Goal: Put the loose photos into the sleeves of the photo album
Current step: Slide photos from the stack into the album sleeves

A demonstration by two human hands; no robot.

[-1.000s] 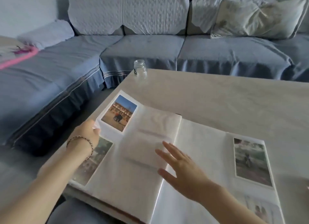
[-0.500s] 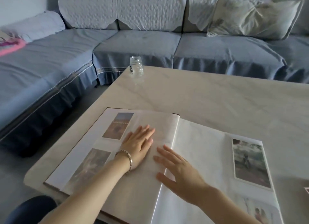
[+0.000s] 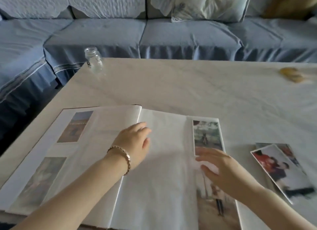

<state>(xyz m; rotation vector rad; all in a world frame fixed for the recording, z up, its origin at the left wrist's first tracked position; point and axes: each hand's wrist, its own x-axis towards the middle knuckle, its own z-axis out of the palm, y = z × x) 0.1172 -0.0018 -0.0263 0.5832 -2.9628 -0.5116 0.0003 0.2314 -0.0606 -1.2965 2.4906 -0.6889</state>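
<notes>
Left hand (image 3: 135, 144), right hand (image 3: 223, 171) released, flat over album (image 3: 163, 195); loose photos (image 3: 281, 171) beside right.

A pale, marble-patterned table (image 3: 171, 85) fills the foreground. Behind it runs a corner sofa (image 3: 188, 37) in blue-grey covers. Its skirt hangs in folds, and its backrest is draped with quilted light throws (image 3: 85, 1). A pale patterned cushion (image 3: 209, 5) leans against the back, with a brownish cushion (image 3: 289, 3) to its right. The light is soft and even.
</notes>
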